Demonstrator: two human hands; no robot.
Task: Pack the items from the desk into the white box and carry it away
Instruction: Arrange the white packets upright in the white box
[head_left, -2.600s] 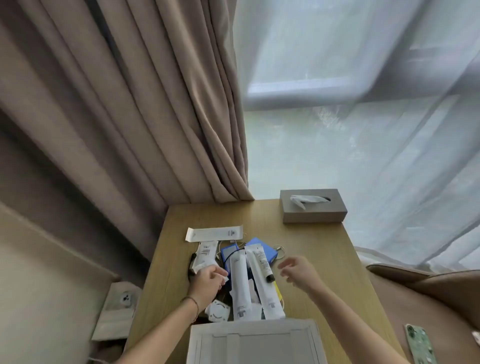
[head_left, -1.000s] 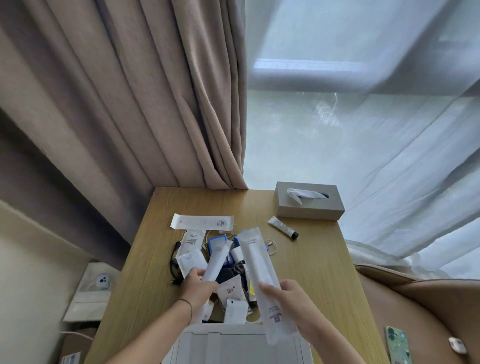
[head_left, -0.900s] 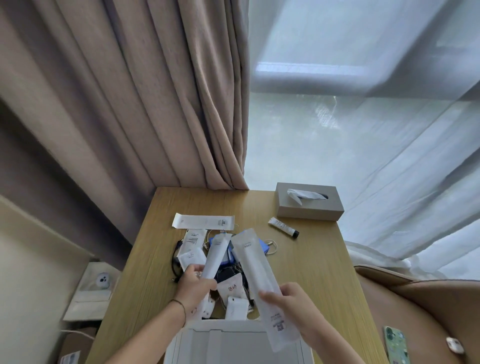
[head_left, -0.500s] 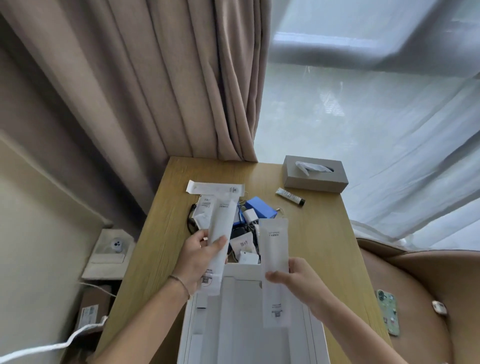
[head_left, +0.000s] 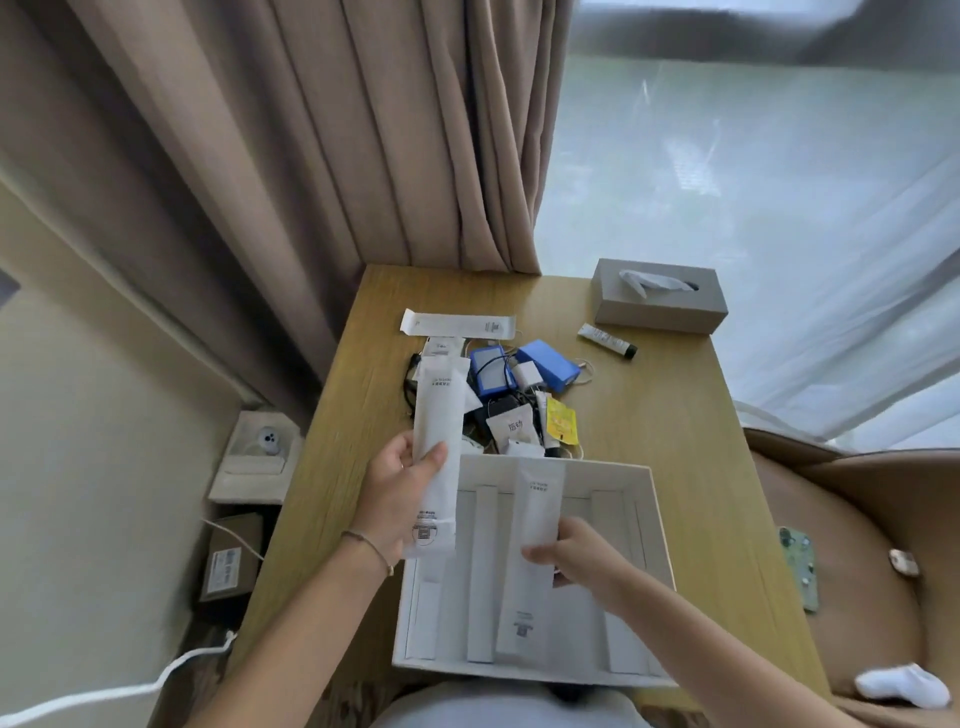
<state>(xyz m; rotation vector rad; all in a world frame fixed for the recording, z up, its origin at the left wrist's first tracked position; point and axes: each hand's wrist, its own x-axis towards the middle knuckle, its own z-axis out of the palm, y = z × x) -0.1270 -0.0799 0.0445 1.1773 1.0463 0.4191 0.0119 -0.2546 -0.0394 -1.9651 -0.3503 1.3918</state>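
An open white box (head_left: 655, 519) with inner dividers sits at the near edge of the wooden desk (head_left: 660, 415). My left hand (head_left: 400, 499) grips a long white carton (head_left: 439, 426), held upright over the box's left rim. My right hand (head_left: 576, 553) holds a second long white carton (head_left: 530, 551) inside the box, lengthwise. Beyond the box lies a pile: blue boxes (head_left: 548, 364), a white charger (head_left: 525, 375), a yellow sachet (head_left: 561, 422), small white packets (head_left: 511, 428) and black cables. A flat white carton (head_left: 457, 325) lies farther back, and a small tube (head_left: 608, 340) to the right.
A grey tissue box (head_left: 660, 296) stands at the desk's far right corner. Beige curtains hang behind the desk, with sheer curtains to the right. A brown chair to the right holds a green phone (head_left: 800, 566). Cardboard boxes and a white cable lie on the floor at left.
Both hands lifted a long white carton each from the pile and brought them toward me. The right hand's carton has gone down into the white box; the left hand's carton hangs by the box's left rim.
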